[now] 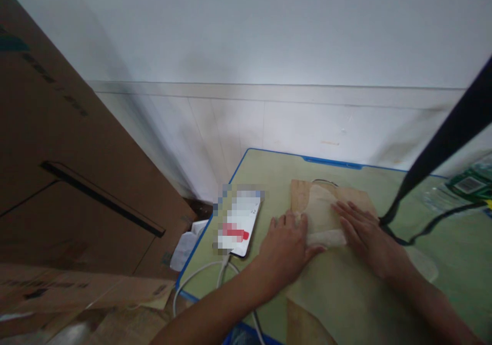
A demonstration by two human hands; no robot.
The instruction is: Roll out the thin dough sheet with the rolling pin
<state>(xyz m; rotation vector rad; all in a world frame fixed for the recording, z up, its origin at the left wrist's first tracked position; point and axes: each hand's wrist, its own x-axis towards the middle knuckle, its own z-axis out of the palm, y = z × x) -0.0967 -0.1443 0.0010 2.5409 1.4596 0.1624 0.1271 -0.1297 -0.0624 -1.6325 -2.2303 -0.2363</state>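
Observation:
A pale, thin sheet (pixel 322 207) lies over a tan, paper-like piece (pixel 299 194) on the table. I cannot tell whether they are paper or cloth. My left hand (pixel 285 245) rests on their left edge, palm down, with its thumb apart from the fingers. On the right side, my right hand (pixel 363 240) is pressed flat with fingers stretched forward over the pale sheet. Neither hand grips anything. A larger pale expanse (pixel 342 283) stretches toward me between my forearms, with another tan corner (pixel 305 324) below it.
To the left on the green, blue-edged table (pixel 277 170) lies a phone (pixel 246 224) with a white cable (pixel 200 271). A black strap (pixel 434 153) slants down at right, near a clear plastic bottle (pixel 467 186). A large cardboard box (pixel 88 165) stands left; a white wall is behind.

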